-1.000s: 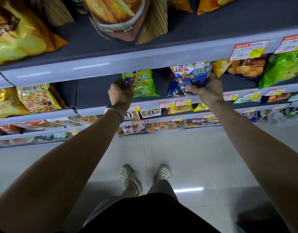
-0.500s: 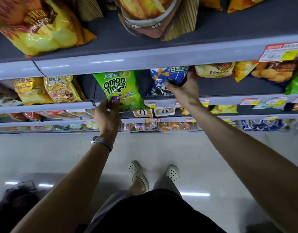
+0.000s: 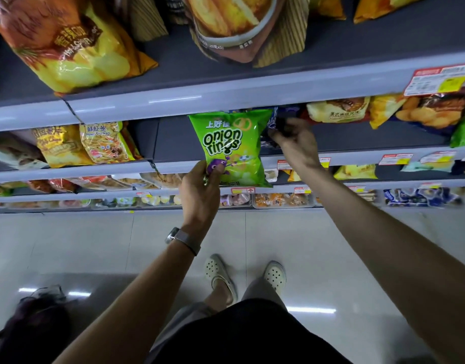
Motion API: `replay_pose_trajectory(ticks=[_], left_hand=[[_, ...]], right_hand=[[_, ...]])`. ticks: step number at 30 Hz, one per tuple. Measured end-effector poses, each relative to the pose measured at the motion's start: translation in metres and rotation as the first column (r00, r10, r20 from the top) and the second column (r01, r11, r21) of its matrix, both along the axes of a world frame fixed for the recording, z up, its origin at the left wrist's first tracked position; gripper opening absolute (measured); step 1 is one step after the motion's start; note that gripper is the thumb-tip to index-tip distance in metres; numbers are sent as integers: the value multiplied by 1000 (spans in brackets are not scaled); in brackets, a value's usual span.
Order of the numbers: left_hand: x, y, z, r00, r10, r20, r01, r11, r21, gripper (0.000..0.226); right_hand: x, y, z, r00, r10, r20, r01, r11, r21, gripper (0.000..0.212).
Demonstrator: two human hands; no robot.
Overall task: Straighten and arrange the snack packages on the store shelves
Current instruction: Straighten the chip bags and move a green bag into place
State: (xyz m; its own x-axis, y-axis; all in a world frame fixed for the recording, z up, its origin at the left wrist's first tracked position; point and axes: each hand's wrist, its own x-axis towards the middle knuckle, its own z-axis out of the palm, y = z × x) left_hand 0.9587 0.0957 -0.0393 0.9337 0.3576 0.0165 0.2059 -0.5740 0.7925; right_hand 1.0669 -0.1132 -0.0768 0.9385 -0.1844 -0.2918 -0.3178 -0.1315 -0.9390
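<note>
Right at the second shelf's front edge, the left hand [image 3: 199, 190] has the green bag [image 3: 231, 148] pinched by its lower-left corner, thumb on the purple cartoon, fingers curled behind. The bag is upright, label facing out, its bottom hanging past the shelf rail [image 3: 94, 171]. Just right of the green bag, the right hand [image 3: 297, 145] reaches in under the upper shelf, fingers curled round a dark blue bag [image 3: 272, 124] that is mostly hidden behind the green one and the hand. Left of the green bag, well apart, a prawn cracker bag [image 3: 105, 143] leans on the same shelf. Above and left, a big yellow chip bag [image 3: 76, 46] lies on the top shelf. Below the green bag, there's a watch [image 3: 182, 239] on the left wrist and pale clogs [image 3: 218, 271] on the floor.
</note>
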Motion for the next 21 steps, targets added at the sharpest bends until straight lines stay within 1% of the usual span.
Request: replay_pose_trajectory(ticks=[2,4,6,8,10,11,14,18,21], left_hand=[[4,-20,0,999,-45,-11,45,999,1,24],[10,-43,3,996,-83,-28,81,996,-42,22],[18,-66,4,990,-138,-38,137,989,-48,25],[30,-89,4,980,-196,-43,195,981,-14,29],[42,-114,4,975,-219,-50,218,976,-21,33],[48,-127,4,975,-217,-50,216,976,-14,38],[65,-159,-1,977,-206,-53,204,978,-31,53],[81,-185,-14,979,-195,-59,188,976,-112,48],[85,-192,-23,973,-212,-93,199,971,-129,45]], right_hand=[[-18,-16,-6,997,-72,-22,73,995,66,45],[-35,-36,-8,988,-126,-90,138,981,139,43],[-46,-57,-3,985,-107,-138,134,969,207,35],[-53,-77,3,989,-91,-118,117,967,228,35],[-58,-96,11,993,-104,-64,114,977,181,40],[-60,-105,13,993,-107,-42,111,985,135,40],[-59,-126,16,997,-81,6,81,997,-17,29],[-44,-137,14,1000,11,24,-6,983,-185,46],[-31,-145,2,999,36,5,-34,978,-206,54]])
